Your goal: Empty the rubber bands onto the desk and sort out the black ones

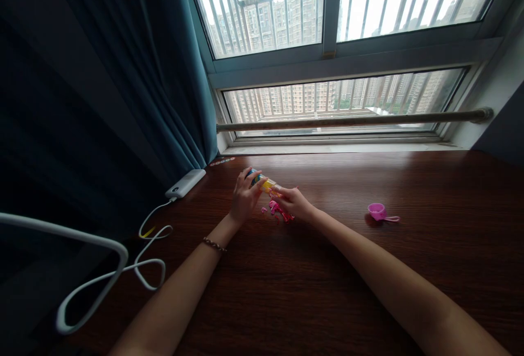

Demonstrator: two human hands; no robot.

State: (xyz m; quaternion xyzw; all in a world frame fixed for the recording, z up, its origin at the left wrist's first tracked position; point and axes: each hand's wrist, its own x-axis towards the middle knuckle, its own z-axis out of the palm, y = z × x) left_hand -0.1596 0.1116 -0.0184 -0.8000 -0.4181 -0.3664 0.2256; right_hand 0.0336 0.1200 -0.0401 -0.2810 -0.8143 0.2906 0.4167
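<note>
While left hand [244, 199] and right hand [295, 203] pinch the tube [262, 182], pink bits [279, 213] lie beneath. Slack grip may drop it.

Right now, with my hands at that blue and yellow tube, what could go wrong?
The small blue and yellow tube, gripped by the left hand with the right hand at its yellow end, might slip onto the dark wooden table. The loose pink pieces under the right hand could scatter if brushed. The left forearm might snag the looped white cable.
</note>
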